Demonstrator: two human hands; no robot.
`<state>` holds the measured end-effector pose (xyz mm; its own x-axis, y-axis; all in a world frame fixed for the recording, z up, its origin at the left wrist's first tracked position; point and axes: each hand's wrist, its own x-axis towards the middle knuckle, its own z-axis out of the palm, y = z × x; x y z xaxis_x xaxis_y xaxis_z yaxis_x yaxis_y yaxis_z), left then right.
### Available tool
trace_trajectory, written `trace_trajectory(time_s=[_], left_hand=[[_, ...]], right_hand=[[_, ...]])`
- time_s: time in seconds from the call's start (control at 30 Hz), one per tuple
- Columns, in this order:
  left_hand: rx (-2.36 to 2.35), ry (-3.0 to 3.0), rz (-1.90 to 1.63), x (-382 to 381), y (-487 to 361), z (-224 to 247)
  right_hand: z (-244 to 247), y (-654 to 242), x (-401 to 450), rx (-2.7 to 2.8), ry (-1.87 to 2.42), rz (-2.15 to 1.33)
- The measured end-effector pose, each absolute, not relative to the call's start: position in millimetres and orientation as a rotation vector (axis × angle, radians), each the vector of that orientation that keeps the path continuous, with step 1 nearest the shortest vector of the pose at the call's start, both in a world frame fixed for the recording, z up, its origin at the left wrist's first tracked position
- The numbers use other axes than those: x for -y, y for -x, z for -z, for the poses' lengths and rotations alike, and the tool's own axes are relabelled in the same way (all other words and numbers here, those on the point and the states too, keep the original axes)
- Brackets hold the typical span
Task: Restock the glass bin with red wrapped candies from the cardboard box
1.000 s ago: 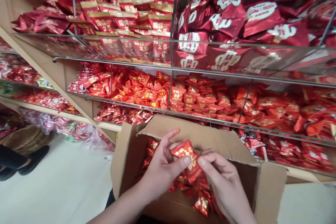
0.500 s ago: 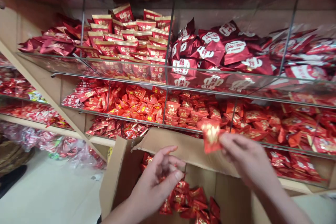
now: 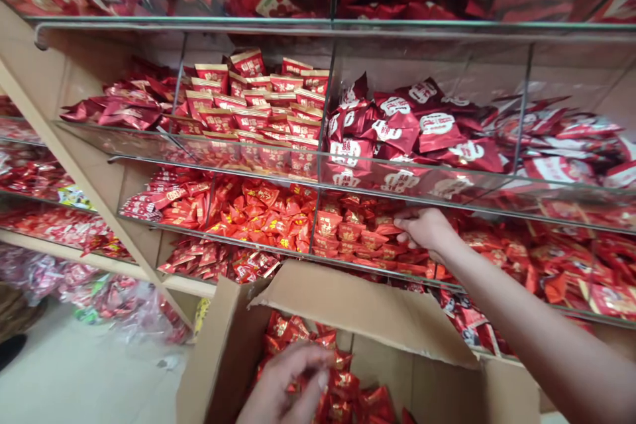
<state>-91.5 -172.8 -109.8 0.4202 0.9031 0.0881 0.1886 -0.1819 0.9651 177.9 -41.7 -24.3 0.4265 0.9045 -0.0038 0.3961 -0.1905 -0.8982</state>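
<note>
My right hand [image 3: 426, 232] reaches into the middle shelf compartment, its bent fingertips at the small red packets [image 3: 350, 233]. Whether a packet is between those fingers is hidden. Over the open cardboard box [image 3: 348, 298], my left hand [image 3: 293, 377] is blurred, fingers curved and thumb apart, with nothing visible between them. Red and gold wrapped packets [image 3: 372, 404] lie in the box beneath and beside it.
Clear dividers split the shelves. Above are gold-edged red packets [image 3: 253, 120] and dark red bags [image 3: 392, 136]; a glass shelf edge [image 3: 447, 195] runs over my right hand. Plastic bags [image 3: 114, 298] lie on the floor at left.
My right hand has gone from above the box, holding a red packet, up into the shelf compartment. My left hand has moved lower. The view has tilted up, showing more of the upper shelf.
</note>
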Motion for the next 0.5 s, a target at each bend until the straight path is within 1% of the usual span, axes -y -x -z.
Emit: trace_trajectory(time_s=[0.07, 0.13, 0.17, 0.23, 0.3, 0.37, 0.5], left_hand=[[-0.921, -2.011, -1.015, 147, 86, 74], [-0.738, -2.325, -1.024, 112, 70, 38], [-0.710, -2.465, -1.001, 93, 59, 23], [-0.706, -2.719, -0.841, 57, 35, 3], [-0.783, -2.926, -0.550, 29, 13, -6], [-0.836, -2.966, -0.376, 10, -2, -6], [-0.928, -2.949, -0.222, -2, -8, -1]], right_hand=[[26, -172, 38, 1.180, 1.825, -0.704], [26, -167, 32, 1.260, 1.876, -0.678], [26, -165, 29, 1.313, 1.901, -0.656], [25, -164, 22, 1.441, 1.942, -0.605], [24, -166, 18, 1.575, 1.966, -0.557], [23, -170, 16, 1.689, 1.974, -0.529], [24, -176, 16, 1.871, 1.979, -0.478]])
